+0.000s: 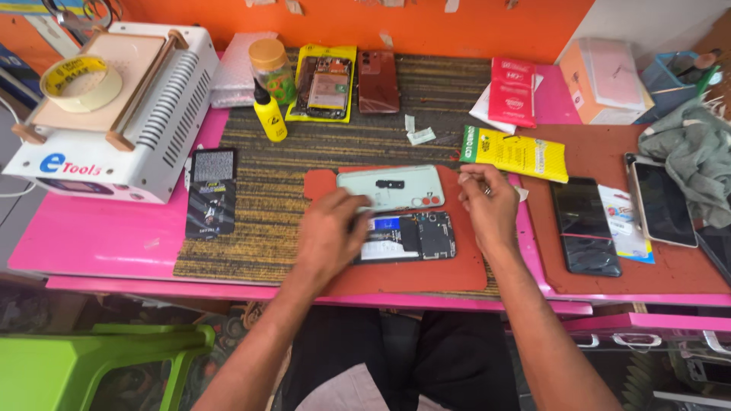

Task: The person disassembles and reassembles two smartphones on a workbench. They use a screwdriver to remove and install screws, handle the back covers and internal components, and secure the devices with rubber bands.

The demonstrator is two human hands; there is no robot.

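I sit at a pink table [114, 236] against an orange wall [472, 27] at twelve o'clock. A green stool [99, 358] stands at seven o'clock, a white wall [655, 19] at one o'clock.

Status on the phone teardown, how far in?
Done: pale back cover is off, lying beside the opened phone, whose boards are exposed. In hand: left hand rests on the phone's left end; right hand pinches something too small to identify. Left: the phone is still open, cover not refitted.
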